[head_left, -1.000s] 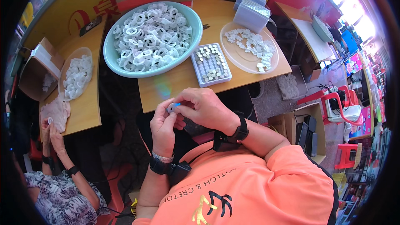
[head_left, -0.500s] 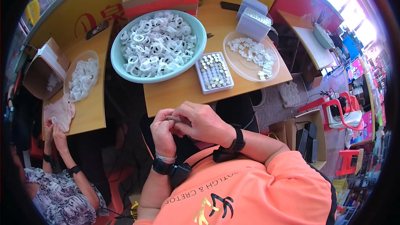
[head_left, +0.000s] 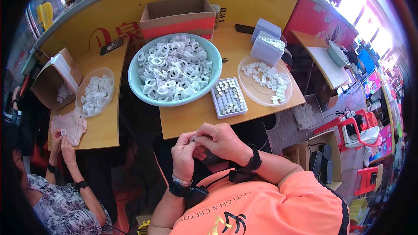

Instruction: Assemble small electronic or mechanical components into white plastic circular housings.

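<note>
My left hand (head_left: 183, 156) and my right hand (head_left: 223, 141) meet over my lap, just in front of the table's near edge. Both are closed, fingertips pinched together around a small greyish piece (head_left: 193, 139) mostly covered by fingers; its kind cannot be made out. Beyond them on the table stands a light-blue basin (head_left: 133, 76) heaped with white translucent plastic ring parts (head_left: 174, 67). To its right is a white tray (head_left: 232, 115) with rows of small round silvery pieces. A round clear lid (head_left: 257, 95) carries small white plastic pieces (head_left: 272, 80).
White boxes (head_left: 266, 52) stand behind the lid, near an open cardboard box (head_left: 176, 21). At left, a co-worker's hands (head_left: 63, 143) hold a small white part beside another table (head_left: 102, 126). A cardboard box (head_left: 328, 148) and a red chair (head_left: 365, 126) are at right.
The view has tilted, so the table and basin sit lower in the picture. My hands remain together, their fingers shifted around the small piece, which shows less now.
</note>
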A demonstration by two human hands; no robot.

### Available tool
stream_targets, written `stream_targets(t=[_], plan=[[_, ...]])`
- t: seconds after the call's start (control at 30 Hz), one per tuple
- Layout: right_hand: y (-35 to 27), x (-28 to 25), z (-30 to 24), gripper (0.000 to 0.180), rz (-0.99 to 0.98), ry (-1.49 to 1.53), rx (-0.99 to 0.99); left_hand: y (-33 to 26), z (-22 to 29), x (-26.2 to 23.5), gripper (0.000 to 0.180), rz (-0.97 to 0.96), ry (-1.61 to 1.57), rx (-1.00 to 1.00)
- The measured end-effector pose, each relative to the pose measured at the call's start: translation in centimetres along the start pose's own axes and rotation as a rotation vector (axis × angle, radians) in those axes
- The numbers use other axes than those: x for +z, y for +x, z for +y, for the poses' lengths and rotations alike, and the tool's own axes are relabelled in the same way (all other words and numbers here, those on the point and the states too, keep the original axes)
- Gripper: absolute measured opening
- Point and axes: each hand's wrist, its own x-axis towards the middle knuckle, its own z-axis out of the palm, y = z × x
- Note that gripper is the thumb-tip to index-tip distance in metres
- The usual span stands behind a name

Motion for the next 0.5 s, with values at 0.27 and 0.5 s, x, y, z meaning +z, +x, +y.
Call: stream_targets(t=[0.27,0.5], plan=[[8.3,-7.2,-0.8,0.016,-0.141,-0.013,0.16,0.4,0.2,-0.6,0.055,-0.034,0.018,-0.021],[26.4,-15.4,-0.8,0.02,0.396,0.09,-0.078,0.7,0.2,-1.1,0.048,-0.024,0.067,-0.001]])
